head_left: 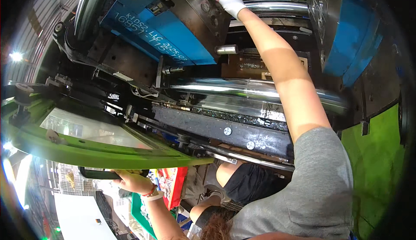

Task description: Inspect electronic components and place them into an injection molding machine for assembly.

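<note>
My left hand [132, 182], a band at its wrist, is closed round the black handle [96, 173] of a green-framed machine door [173, 156]. My right arm stretches far forward between the two halves of a mould. In a white glove, my right hand [231, 2] is at the inner face of the left mould half [207, 6], its fingers curled together at the far edge. Whatever sits between those fingertips is too small to make out. Blue side plates [149, 27] cover the left mould half, and the right mould half [346, 36] is blue too.
Thick shiny tie bars [225, 87] cross the machine below my right arm. A metal pin [227, 49] juts from the left mould half. A dark ledge with round bolts [227, 131] runs nearer me. Down by my legs are a red bin [177, 187] of small parts and a green bin [139, 214].
</note>
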{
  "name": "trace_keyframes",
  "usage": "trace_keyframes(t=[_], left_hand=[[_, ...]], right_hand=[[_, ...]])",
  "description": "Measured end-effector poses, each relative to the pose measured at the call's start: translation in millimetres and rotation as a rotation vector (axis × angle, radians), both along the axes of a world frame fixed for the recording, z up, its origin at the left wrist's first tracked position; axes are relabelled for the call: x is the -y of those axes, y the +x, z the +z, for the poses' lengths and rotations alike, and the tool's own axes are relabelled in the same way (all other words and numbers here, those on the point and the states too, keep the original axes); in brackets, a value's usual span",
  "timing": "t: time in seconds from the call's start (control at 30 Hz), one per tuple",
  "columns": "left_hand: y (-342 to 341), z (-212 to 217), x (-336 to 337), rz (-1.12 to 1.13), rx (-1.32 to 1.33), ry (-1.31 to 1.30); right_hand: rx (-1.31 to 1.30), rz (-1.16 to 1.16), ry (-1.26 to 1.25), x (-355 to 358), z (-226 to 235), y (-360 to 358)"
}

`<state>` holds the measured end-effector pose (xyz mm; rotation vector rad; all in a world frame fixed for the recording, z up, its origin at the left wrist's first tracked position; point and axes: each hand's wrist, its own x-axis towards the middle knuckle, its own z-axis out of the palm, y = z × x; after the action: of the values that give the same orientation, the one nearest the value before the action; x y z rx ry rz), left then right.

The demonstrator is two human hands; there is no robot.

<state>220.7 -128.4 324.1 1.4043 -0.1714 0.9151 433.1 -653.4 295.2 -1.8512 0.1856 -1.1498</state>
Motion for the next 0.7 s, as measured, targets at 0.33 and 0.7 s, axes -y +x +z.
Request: trace_keyframes(t=[0.33, 0.7], left_hand=[[-1, 3, 4, -0.034, 0.011, 0.007], [-5, 3, 4, -0.057, 0.014, 0.036]], right_hand=[[-0.058, -0.166, 0.033, -12, 11, 14], [-0.021, -0.308, 0.099, -18, 13, 15]])
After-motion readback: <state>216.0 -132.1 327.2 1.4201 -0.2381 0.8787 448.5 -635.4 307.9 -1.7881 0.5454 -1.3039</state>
